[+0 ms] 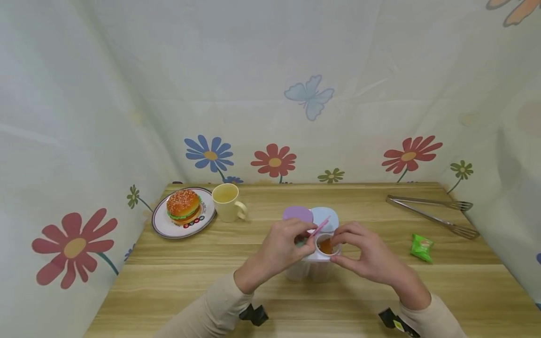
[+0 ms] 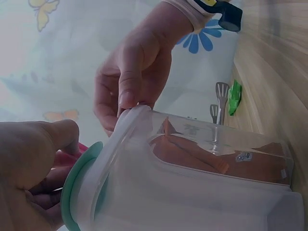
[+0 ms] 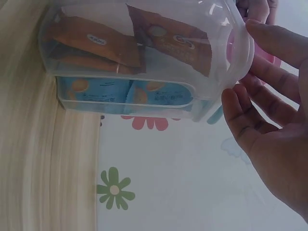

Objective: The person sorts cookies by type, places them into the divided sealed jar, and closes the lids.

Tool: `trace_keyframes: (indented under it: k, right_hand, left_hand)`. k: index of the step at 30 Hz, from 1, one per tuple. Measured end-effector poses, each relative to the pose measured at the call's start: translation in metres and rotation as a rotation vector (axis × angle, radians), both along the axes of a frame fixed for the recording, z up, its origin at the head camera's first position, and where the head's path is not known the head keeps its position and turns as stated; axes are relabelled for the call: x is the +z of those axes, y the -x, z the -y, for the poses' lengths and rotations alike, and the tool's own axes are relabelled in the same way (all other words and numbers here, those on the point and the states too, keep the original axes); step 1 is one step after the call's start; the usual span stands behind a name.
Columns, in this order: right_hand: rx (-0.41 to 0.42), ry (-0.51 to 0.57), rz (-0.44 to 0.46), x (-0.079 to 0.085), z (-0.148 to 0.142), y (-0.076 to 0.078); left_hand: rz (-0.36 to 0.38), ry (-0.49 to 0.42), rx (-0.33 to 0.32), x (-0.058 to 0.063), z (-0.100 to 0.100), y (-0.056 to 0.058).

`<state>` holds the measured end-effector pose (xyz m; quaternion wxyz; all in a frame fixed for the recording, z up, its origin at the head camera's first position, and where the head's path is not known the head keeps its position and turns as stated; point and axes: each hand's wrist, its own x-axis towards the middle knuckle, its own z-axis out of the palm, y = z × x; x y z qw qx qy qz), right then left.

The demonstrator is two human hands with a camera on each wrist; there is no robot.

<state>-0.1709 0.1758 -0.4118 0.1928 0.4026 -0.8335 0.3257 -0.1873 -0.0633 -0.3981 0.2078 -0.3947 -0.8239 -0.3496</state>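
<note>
A translucent storage container (image 1: 320,273) with several compartments stands upright on the table. Purple (image 1: 297,213) and light blue (image 1: 328,215) lids top its back compartments; a green lid (image 2: 70,192) shows in the left wrist view. My left hand (image 1: 282,246) pinches a pink lid (image 1: 320,226), tilted up beside the round opening at front right. At that opening, my right hand (image 1: 374,258) grips the rim, thumb on the near side and fingertips at the far side. Orange-brown packets (image 3: 178,43) lie inside this compartment. Blue packets (image 3: 96,89) fill the neighbouring one.
At the back left, a plate (image 1: 162,227) bears a burger (image 1: 184,206), with a yellow mug (image 1: 225,204) beside it. Metal tongs (image 1: 427,213) lie at the back right, and a small green packet (image 1: 421,248) lies nearer. Patterned fabric hangs around the table.
</note>
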Motion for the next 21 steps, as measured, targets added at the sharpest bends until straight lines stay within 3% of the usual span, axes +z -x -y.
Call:
trace_keyframes:
  k: [5, 12, 16, 21]
  right_hand:
    - [-0.048, 0.060, 0.067, -0.006, -0.001, -0.002]
    - [-0.022, 0.195, 0.166, -0.011, 0.005, -0.008]
    - [-0.050, 0.238, 0.185, -0.013, 0.009, -0.013]
    - [-0.075, 0.267, 0.279, -0.024, 0.008, -0.012]
  left_hand:
    - [-0.044, 0.017, -0.006, 0.000, 0.000, -0.001]
    - [-0.074, 0.044, -0.018, 0.000, -0.002, -0.002]
    - [-0.103, 0.074, -0.006, 0.000, -0.003, -0.004]
    - [-0.112, 0.107, 0.006, -0.001, -0.004, -0.004]
